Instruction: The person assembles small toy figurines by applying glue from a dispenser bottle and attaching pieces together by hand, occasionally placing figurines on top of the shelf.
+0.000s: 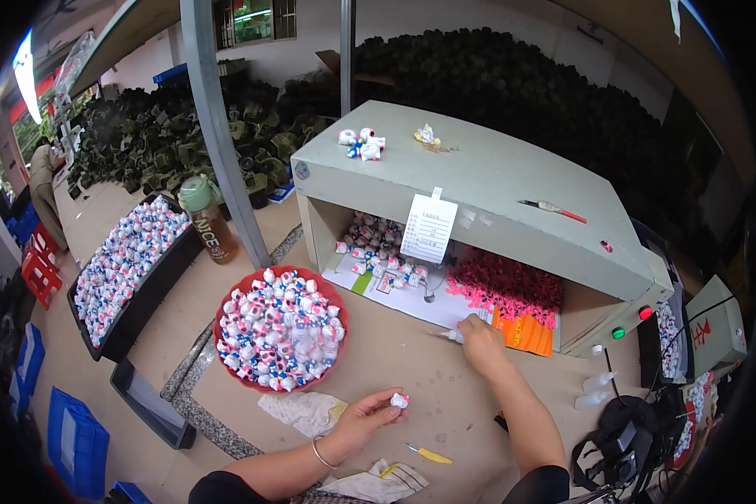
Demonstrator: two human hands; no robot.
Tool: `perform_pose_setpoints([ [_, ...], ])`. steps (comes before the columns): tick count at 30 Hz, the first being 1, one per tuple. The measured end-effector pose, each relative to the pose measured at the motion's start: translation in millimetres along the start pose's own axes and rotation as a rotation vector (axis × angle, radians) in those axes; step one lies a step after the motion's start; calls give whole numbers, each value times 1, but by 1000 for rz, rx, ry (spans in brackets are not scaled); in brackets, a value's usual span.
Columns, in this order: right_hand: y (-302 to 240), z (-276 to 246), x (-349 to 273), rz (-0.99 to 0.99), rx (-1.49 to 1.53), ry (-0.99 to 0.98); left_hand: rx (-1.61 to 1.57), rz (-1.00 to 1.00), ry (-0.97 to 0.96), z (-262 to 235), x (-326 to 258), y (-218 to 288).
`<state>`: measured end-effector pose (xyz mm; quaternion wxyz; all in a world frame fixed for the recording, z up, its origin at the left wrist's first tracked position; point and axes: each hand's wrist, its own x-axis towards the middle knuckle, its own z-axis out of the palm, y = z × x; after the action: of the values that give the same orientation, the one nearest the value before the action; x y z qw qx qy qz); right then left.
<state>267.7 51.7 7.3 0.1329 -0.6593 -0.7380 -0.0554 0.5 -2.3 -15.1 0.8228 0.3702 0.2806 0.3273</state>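
Left hand [363,417] pinches a small toy figure [399,401]; right hand [481,343] grips a glue bottle [448,335]

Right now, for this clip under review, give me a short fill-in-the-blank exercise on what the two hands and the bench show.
1. The left hand holds one small white ____.
2. The right hand holds a small white ____ with a pointed tip.
3. The heaped figurines sit in a round ____ bowl.
4. The yellow cutter lies on the ____.

Missing words: figurine; bottle; red; bench
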Motion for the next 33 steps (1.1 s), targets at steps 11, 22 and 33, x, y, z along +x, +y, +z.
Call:
perform_pose_setpoints([
  [11,-50,-54,-65,700,1143,25,111,33,-8,2,0,0],
  [22,-116,-52,-89,774,1499,-148,256,96,-34,3,3,0],
  [33,-121,-39,-87,844,1424,-321,470,186,-106,4,-1,2],
])
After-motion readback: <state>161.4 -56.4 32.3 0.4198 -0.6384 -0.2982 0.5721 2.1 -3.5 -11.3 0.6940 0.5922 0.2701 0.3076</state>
